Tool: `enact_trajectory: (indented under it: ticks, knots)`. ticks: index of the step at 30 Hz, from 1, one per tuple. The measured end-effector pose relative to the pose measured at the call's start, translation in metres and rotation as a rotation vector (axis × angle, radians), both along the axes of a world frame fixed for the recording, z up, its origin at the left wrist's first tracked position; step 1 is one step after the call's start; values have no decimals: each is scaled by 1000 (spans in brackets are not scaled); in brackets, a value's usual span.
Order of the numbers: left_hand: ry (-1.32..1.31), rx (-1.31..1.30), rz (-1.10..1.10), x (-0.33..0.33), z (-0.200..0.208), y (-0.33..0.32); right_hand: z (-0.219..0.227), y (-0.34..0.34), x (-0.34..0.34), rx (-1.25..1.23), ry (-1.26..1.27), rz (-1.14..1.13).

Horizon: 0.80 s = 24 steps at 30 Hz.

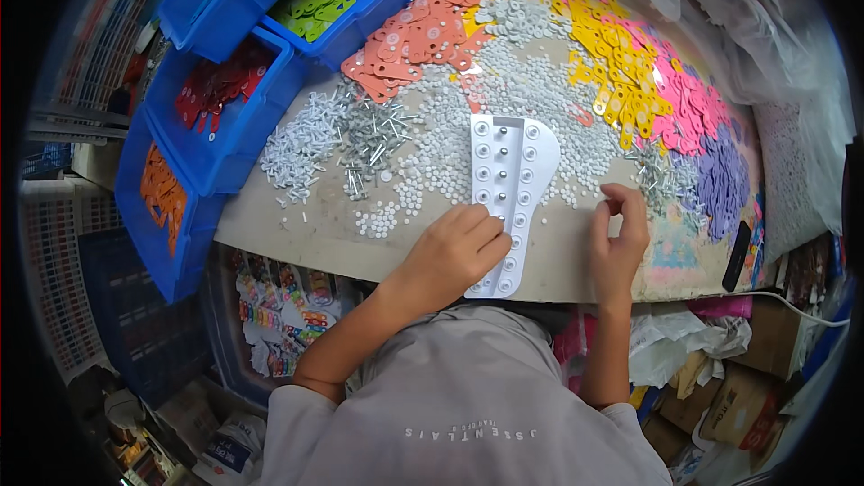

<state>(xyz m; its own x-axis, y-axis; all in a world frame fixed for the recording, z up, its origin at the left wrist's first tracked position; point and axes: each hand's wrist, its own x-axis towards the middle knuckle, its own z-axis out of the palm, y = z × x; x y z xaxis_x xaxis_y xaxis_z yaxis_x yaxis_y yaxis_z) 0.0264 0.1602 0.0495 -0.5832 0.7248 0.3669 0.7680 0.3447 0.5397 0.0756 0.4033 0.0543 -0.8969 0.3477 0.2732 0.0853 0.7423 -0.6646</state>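
A white plastic holder, straight on one side and bulging on the other, lies on the table in front of me. Round white pieces sit in rows along both its sides, and small metal studs line the channel between. My left hand is over the holder's lower half, fingers bunched together at the channel; whatever they pinch is hidden. Just right of the holder, my right hand hovers with its index finger curled toward the thumb. Anything between those fingertips is too small to make out.
Beyond the holder spread white round beads, white pegs and metal rivets. Flat tags lie in coral, yellow, pink and purple piles. Blue bins stand left; a black strip lies right.
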Motion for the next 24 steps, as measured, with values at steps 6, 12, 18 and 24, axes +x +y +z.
enact_trajectory:
  ticks: [6, 12, 18, 24]
  knots:
    - [-1, 17, 2, -1, -2, -4, 3, -23, 4, -76, 91, 81]
    - [-66, 98, 54, 2, 2, -2, 6, -42, 15, -170, 100, 193]
    - [66, -8, 652, -31, -14, -39, 3, -58, 33, -316, 10, 275]
    - [160, -125, 753, -59, -33, -60, 0, -73, 36, -357, -126, 350]
